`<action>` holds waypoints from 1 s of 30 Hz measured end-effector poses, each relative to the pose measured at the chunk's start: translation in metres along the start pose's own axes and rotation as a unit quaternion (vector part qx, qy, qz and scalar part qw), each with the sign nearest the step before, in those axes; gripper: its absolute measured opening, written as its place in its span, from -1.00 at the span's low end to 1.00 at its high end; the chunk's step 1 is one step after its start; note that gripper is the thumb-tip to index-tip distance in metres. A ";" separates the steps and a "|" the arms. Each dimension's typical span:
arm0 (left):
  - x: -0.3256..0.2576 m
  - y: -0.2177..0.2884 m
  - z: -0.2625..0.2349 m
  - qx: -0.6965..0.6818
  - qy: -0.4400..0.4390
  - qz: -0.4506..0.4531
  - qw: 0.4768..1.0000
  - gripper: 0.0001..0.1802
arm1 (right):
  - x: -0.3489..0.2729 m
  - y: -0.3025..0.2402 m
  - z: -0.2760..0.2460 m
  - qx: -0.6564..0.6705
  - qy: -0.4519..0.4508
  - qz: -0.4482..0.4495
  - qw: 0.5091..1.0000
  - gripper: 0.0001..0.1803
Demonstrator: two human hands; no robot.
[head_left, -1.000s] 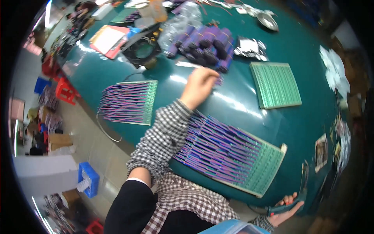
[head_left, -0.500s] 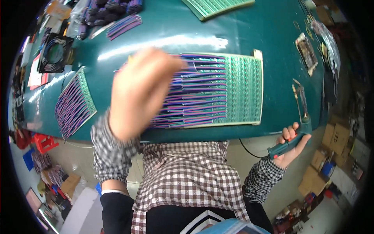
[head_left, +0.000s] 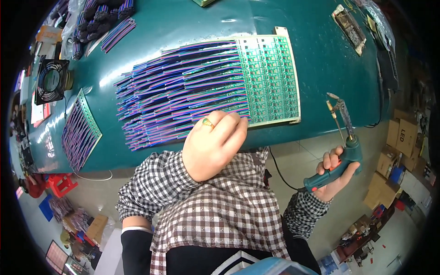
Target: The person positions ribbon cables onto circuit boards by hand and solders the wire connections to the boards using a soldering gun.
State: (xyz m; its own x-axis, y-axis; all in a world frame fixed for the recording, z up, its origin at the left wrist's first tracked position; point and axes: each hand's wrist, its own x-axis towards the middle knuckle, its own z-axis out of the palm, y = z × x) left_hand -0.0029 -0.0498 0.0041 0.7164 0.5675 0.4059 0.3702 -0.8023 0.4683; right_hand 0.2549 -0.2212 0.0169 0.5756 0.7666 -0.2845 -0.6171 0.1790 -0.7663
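Observation:
A green circuit board panel [head_left: 270,78] lies on the table in front of me, with rows of small parts on its right side. Thin blue, purple and red wires [head_left: 183,87] run leftward from it in dense rows. My left hand [head_left: 208,146], a ring on one finger, is at the panel's near edge over the lowest wires. Its fingers are bent and pressed together; whatever is under the fingertips is hidden. To the right, off the table's front edge, my right hand [head_left: 337,172] is wrapped round a green soldering gun [head_left: 332,175], whose tip points up and away.
A smaller wired board [head_left: 82,130] lies at the left, near a black fan [head_left: 51,81]. Wire bundles [head_left: 103,20] sit at the back left, with a loose wire bunch [head_left: 118,35] beside them. A worn metal tray [head_left: 349,30] lies back right. The gun's black cord [head_left: 279,172] hangs below the table edge.
My left hand has come down and to the right, from over the wires' left part to the panel's near edge. The view has shifted; my right hand still holds the soldering gun.

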 end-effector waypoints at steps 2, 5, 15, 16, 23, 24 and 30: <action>0.001 0.002 0.000 -0.003 -0.003 -0.004 1.000 -0.57 | -0.003 0.002 -0.003 0.001 -0.001 0.002 1.000 -0.28; 0.002 0.004 -0.001 0.014 -0.006 -0.003 1.000 -0.57 | -0.007 0.003 -0.004 0.011 0.005 0.006 1.000 -0.28; 0.000 0.005 -0.007 0.048 -0.035 -0.003 0.998 -0.58 | -0.049 -0.002 0.002 -0.133 -0.031 -0.048 0.989 -0.20; -0.001 0.004 -0.007 0.057 -0.030 0.004 0.998 -0.60 | -0.054 -0.004 0.001 -0.180 -0.040 -0.052 0.982 -0.17; -0.001 0.007 -0.001 0.036 0.000 -0.010 0.999 -0.58 | -0.066 -0.003 0.017 -0.291 -0.022 -0.052 0.955 -0.12; 0.000 0.008 0.000 0.036 0.004 -0.014 0.999 -0.58 | -0.065 -0.001 0.021 -0.307 -0.019 -0.053 0.950 -0.14; 0.002 0.007 0.000 0.022 0.008 -0.025 0.999 -0.61 | -0.070 -0.002 0.026 -0.346 -0.030 -0.018 0.938 -0.12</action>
State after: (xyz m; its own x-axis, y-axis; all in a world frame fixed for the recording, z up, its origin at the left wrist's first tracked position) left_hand 0.0009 -0.0546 0.0079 0.6863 0.6104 0.3955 0.4323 -0.7796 0.4531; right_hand 0.2013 -0.2592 0.0532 0.5463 0.8044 -0.2335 -0.0897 -0.2210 -0.9711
